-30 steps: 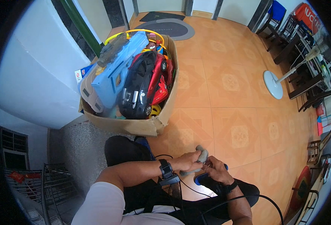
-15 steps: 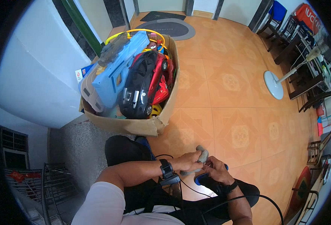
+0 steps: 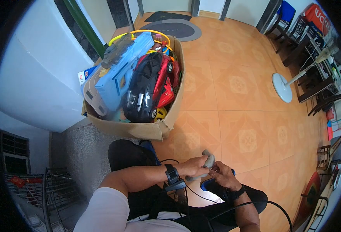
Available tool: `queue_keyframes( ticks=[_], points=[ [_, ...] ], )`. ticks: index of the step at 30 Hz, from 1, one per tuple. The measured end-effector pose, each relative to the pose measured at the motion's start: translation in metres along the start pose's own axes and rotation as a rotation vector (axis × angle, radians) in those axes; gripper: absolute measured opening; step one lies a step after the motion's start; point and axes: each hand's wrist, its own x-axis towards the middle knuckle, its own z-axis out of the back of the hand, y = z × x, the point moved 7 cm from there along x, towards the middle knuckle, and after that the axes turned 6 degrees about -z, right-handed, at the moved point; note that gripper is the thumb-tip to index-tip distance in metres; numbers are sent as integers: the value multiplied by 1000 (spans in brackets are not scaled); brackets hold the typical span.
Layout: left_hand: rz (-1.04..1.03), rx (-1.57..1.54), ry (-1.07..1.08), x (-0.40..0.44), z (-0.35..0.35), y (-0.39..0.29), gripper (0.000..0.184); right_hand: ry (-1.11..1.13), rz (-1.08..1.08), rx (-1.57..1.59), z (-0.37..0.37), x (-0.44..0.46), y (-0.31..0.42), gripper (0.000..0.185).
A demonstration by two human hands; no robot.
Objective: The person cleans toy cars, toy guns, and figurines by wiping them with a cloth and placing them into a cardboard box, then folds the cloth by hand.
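- Grasping a grey soft object [image 3: 208, 159], the left grip [image 3: 193, 166] has thumb and fingers closed on it, part of it showing just beyond the fingertips
- Right grip [image 3: 224, 176] sits just beside the left one with its fingertips drawn together; cannot tell whether they pinch the object too
- Ahead and left of both grips, a cardboard box [image 3: 126, 130] holds a dark toy car [image 3: 141, 100]
- Right of the grips, tiled floor [image 3: 242, 135]

Since a second earlier, the head view had drifted only slightly: the cardboard box [image 3: 128, 130], the standing fan's base [image 3: 282, 88] and the oval mat [image 3: 184, 31] sat a touch further right.
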Motion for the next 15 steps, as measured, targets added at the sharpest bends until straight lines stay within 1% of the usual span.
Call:
queue_keyframes(
  ticks=[3, 6, 9, 12, 15],
  points=[
    [11, -11, 3, -1, 1, -2, 50, 7, -62, 21, 0, 0, 0, 25],
    [56, 15, 43, -2, 2, -4, 51, -2, 3, 18, -1, 2, -5, 26],
    [50, 22, 62, -2, 1, -4, 61, 1, -42, 21, -1, 3, -10, 27],
    [66, 19, 75, -2, 2, -5, 62, 9, -70, 34, -2, 4, -13, 27],
    [70, -25, 36, -4, 6, -10, 50, 6, -48, 40, -3, 4, -12, 27]
  ],
)
